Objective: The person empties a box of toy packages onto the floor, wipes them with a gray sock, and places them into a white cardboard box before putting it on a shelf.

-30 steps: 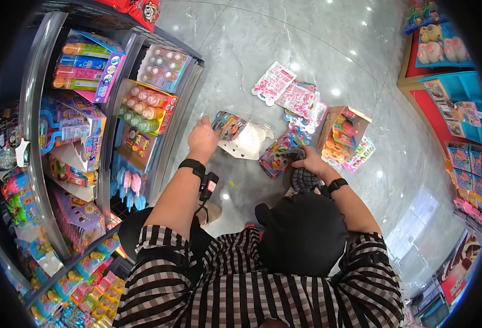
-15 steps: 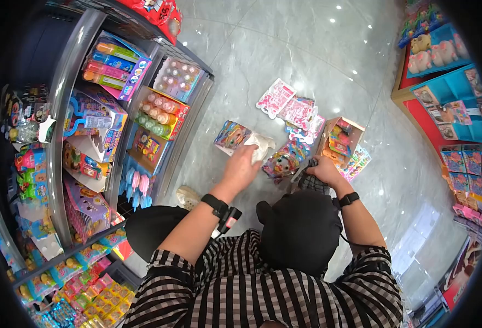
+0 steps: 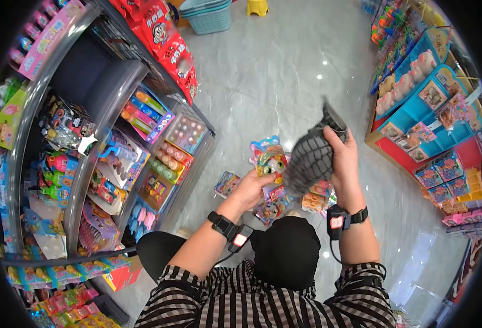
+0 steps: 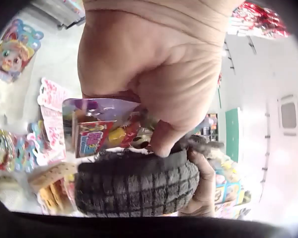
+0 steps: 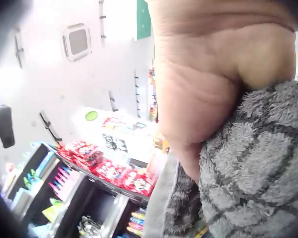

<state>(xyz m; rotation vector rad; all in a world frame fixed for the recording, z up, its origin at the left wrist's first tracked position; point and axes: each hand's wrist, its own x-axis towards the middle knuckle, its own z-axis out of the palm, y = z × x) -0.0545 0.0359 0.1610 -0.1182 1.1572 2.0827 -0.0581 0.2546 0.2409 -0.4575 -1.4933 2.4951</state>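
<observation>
My right hand [image 3: 345, 156] grips a grey checked plush cloth [image 3: 309, 161], raised above the floor in front of me. The cloth's fluffy, dark-lined surface [image 5: 258, 163] fills much of the right wrist view. In my left hand [image 3: 250, 188] a colourful toy packet [image 3: 270, 164] with a big-eyed cartoon animal face is pinched, its front tilted up beside the cloth. The left wrist view shows the packet [image 4: 102, 126] under the palm and the cloth [image 4: 139, 186] just beyond the thumb. More packets [image 3: 276, 206] lie on the floor below, partly hidden by my hands.
Shelves of toys and sweets [image 3: 104, 169] curve along the left, with red candy bags [image 3: 164, 46] on top. A display with blue trays [image 3: 424, 123] stands at the right. Blue baskets [image 3: 207, 19] and a yellow stool [image 3: 257, 6] are on the far floor [image 3: 274, 71].
My left hand has left the white-backed pack on the floor and now holds a toy packet. My right hand has lifted the cloth upward and forward. The head view has tilted up.
</observation>
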